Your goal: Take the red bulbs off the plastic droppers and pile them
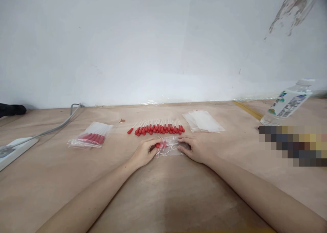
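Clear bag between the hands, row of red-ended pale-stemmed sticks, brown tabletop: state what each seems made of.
Clear bag: thin glossy plastic film, by its see-through wrinkles and glints.
Red-ended pale-stemmed sticks: smooth rounded red ends suggest rubber or plastic; stems too thin to tell.
Brown tabletop: probably wood or wood-look sheet, from its streaky grain and soft sheen.

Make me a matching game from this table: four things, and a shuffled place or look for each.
1. Loose droppers
2. Flat translucent bags
3. Labelled plastic bottle
4. Crinkled clear bag

A. Near the right edge
B. Between left hand and right hand
C. Red-bulbed, side by side
D. Overlapping, immediately right of the droppers

Pairs: 1-C, 2-D, 3-A, 4-B
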The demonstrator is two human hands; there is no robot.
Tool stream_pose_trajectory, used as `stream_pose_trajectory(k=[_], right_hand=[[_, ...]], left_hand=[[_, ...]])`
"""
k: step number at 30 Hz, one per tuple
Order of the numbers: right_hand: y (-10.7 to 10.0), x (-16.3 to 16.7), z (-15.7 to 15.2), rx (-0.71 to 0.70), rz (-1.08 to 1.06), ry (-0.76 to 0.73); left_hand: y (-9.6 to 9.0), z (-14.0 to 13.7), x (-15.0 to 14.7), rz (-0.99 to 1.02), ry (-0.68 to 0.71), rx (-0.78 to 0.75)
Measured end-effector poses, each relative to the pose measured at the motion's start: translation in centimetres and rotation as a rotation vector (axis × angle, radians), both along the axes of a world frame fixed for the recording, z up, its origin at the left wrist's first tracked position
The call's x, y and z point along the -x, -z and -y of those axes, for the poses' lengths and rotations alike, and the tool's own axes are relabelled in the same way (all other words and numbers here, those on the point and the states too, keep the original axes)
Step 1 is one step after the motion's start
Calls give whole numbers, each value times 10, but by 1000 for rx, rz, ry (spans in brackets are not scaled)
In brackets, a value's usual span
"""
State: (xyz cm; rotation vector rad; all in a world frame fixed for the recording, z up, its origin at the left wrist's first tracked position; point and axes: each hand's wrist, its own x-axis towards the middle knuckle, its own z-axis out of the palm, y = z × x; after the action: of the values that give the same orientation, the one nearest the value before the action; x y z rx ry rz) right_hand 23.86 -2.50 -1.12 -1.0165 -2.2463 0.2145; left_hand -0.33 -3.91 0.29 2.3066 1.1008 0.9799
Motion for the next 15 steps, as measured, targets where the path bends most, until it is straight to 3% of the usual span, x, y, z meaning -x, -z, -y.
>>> stream_pose_trajectory(k=[8, 11, 15], right_hand=[[4, -1, -2, 13, -16, -6], [5, -1, -3, 30, -30, -8], [1, 0, -1, 12, 4, 2]], left_hand=[[-3, -6, 6, 80, 39, 47], [-12, -13, 20, 111, 30, 183], [-37, -25, 62, 143, -49, 407]])
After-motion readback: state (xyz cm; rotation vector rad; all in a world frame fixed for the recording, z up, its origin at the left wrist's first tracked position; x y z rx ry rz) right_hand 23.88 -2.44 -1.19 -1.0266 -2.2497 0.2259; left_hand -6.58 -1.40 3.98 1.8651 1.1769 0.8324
